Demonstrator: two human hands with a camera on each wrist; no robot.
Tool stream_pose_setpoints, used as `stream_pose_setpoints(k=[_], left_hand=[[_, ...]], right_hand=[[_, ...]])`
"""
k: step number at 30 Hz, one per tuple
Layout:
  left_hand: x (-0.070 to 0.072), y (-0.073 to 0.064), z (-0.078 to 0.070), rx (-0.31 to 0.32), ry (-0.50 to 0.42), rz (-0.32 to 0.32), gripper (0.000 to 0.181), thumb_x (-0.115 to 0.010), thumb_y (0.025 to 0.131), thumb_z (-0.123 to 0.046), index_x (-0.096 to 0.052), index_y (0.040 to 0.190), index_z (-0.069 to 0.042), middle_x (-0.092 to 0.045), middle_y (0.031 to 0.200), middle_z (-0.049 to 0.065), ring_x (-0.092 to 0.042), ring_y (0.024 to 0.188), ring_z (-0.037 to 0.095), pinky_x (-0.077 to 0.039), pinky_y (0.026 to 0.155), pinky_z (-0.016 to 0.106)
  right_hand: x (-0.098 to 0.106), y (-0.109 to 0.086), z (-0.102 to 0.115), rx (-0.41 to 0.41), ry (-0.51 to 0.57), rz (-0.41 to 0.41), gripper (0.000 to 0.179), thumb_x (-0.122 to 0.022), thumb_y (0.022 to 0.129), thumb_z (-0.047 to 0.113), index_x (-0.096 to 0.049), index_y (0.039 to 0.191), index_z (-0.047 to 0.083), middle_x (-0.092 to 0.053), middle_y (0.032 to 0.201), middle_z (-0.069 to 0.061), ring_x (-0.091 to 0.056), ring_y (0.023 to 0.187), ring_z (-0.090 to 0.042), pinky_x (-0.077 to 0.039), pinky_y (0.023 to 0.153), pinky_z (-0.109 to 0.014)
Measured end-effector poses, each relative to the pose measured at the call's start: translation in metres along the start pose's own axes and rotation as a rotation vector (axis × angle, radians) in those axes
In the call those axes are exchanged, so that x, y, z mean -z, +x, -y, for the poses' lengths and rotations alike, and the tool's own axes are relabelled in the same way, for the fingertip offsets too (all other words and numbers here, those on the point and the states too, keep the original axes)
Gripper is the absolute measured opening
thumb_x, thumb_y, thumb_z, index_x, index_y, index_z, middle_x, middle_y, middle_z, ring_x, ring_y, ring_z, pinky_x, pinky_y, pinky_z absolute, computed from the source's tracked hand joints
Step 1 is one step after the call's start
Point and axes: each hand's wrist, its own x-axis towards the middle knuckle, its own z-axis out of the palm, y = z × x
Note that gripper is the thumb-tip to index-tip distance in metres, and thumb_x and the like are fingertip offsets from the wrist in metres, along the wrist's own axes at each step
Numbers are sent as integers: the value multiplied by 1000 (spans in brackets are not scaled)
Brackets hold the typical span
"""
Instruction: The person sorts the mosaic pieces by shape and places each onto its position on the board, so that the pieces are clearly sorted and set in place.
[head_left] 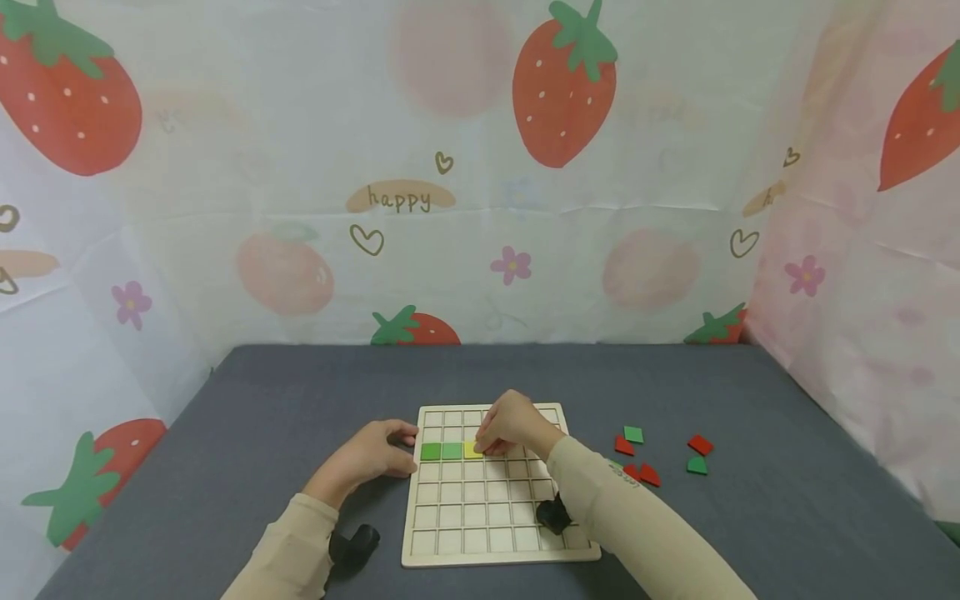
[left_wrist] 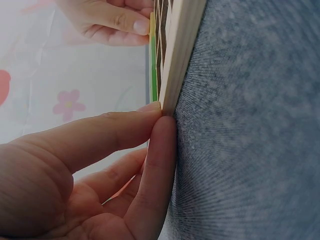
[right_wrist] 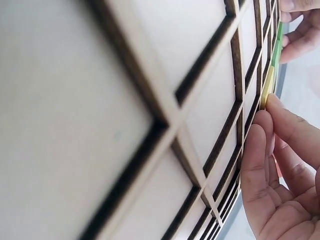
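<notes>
While the head view took in the whole wooden board on the dark grey table, it alone showed the loose red and green pieces scattered well to the right of your right sleeve. Among them, a green square lay close to a red piece, with more red and green beyond. The left wrist view gave what the head view did not: the board's thick side edge, flat against the cloth, with the tips of your left hand meeting at it. The right wrist view brought out the ridges between the cells and the fingertips of your right hand right at the yellow square.

The board lay between your hands, its left edge pinched lightly by your left thumb and finger. Your right hand reached in over its upper part, fingers curled, gripping the yellow square at its right side. That square was third from the left in the third row down, beside a light green square; a dark green square filled the first cell, nearest your left hand.
</notes>
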Motion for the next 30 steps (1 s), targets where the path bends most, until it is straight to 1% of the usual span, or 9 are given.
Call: stream_pose_setpoints(k=[6,10,14,17,23,26,30], left_hand=[[0,0,0,2,0,-10,60,-71,81,8,-50,136,11,-55,119,22,-65,87,18,-61,78,36],[0,-2,-1,-2,-10,-6,59,-71,80,8,-50,136,11,-55,119,22,-66,87,18,-61,78,37],[0,-3,-1,-5,-16,-3,59,-71,80,8,-51,136,12,-55,118,22,-66,86,18,-61,77,37],[0,-2,-1,-2,-14,-5,59,-71,80,8,-51,136,11,-55,118,22,-65,86,19,-61,77,36],[0,-1,0,4,-2,-20,59,-71,81,8,-52,136,10,-56,119,21,-66,87,18,-61,78,36],[0,-1,0,11,-2,-31,58,-71,80,8,-53,135,9,-56,118,20,-66,86,18,-61,78,36],[-2,-1,0,10,-5,-27,57,-71,80,9,-53,135,10,-56,117,20,-65,86,18,-61,78,36]], right_hand=[[0,-1,1,20,2,-1,7,-83,76,1,-76,74,1,-73,67,-8,-68,55,-13,-61,58,-28],[6,-4,0,17,59,2,6,-82,77,3,-77,79,1,-73,69,-9,-68,57,-15,-62,60,-30],[22,-7,-2,3,99,-40,8,-82,79,6,-78,84,2,-72,73,-10,-68,59,-18,-63,64,-34],[37,-10,-6,-2,96,-65,10,-81,81,10,-78,87,3,-73,76,-10,-70,63,-19,-63,67,-35],[64,-20,-21,-2,125,-64,13,-79,84,14,-78,92,3,-74,83,-11,-71,72,-22,-63,74,-37],[76,-25,-30,-3,132,-72,13,-78,85,13,-77,94,2,-75,85,-11,-72,77,-25,-63,75,-38],[89,-31,-41,-14,123,-89,16,-77,86,13,-77,96,1,-76,87,-13,-72,77,-25,-63,75,-37]])
